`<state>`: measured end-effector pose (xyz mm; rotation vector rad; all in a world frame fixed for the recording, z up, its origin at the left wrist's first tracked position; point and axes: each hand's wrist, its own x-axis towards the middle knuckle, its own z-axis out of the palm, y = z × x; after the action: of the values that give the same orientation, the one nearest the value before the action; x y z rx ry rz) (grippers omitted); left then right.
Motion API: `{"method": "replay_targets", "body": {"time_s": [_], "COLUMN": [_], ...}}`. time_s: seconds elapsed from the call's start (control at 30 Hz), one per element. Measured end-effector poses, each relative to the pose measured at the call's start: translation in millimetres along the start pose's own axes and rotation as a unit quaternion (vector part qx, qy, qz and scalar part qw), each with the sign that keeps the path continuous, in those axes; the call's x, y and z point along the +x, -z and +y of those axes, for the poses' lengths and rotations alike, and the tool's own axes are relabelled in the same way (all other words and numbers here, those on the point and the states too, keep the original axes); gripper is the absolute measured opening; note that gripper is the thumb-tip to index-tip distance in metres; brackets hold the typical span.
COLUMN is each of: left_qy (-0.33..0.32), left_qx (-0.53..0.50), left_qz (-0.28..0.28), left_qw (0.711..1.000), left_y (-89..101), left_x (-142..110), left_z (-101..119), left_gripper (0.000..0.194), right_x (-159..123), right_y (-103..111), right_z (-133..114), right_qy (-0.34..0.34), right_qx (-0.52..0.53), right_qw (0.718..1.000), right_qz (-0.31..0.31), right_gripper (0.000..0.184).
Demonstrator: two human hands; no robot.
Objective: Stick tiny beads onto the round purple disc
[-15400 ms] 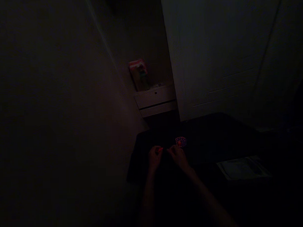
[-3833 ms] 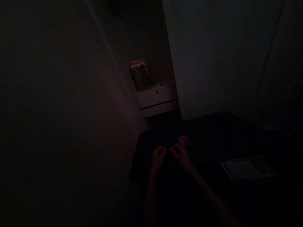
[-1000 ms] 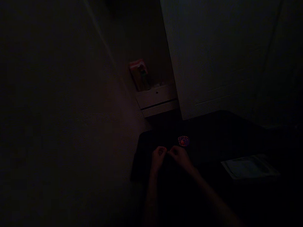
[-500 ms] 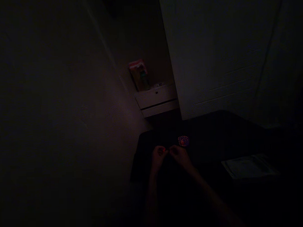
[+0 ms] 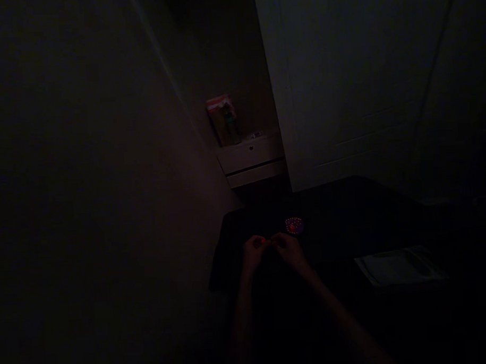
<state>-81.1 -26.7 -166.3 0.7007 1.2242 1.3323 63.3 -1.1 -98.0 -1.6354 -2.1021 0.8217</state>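
The room is very dark. My left hand (image 5: 253, 254) and my right hand (image 5: 290, 251) are held close together over a black table (image 5: 348, 221), fingertips nearly touching. Both are pinched, and a tiny reddish thing (image 5: 264, 240) shows between them; I cannot make out what it is. Just beyond my right hand lies a small round piece with red and purple dots (image 5: 294, 226) on the table.
A pale flat sheet or packet (image 5: 397, 267) lies on the table to the right. Behind the table stands a small white drawer unit (image 5: 252, 159) with a red-topped box (image 5: 223, 119) on it. A wall runs along the left, a white door on the right.
My hands have stayed in the same place with only small finger movements; the fingertips sit slightly closer together than a second ago.
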Motion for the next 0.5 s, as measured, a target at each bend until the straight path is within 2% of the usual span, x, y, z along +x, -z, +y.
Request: {"method": "replay_targets", "body": {"time_s": [0.27, 0.5], "left_qy": [-0.007, -0.009], "left_qx": [0.002, -0.006], "left_qz": [0.019, 0.015], "left_qw": [1.000, 1.000], "left_y": [-9.3, -4.6], "left_x": [-1.5, -8.4], "left_z": [-18.3, -4.5], "left_gripper": [0.033, 0.034], "right_x": [-6.2, -9.3], "right_y": [-1.6, 7.2], "right_z": [16.9, -7.4], "right_qy": [0.001, -0.008], "right_qx": [-0.018, -0.025], "right_qw": [1.000, 1.000], "right_qz": [-0.004, -0.010], "right_gripper": [0.020, 0.020]}}
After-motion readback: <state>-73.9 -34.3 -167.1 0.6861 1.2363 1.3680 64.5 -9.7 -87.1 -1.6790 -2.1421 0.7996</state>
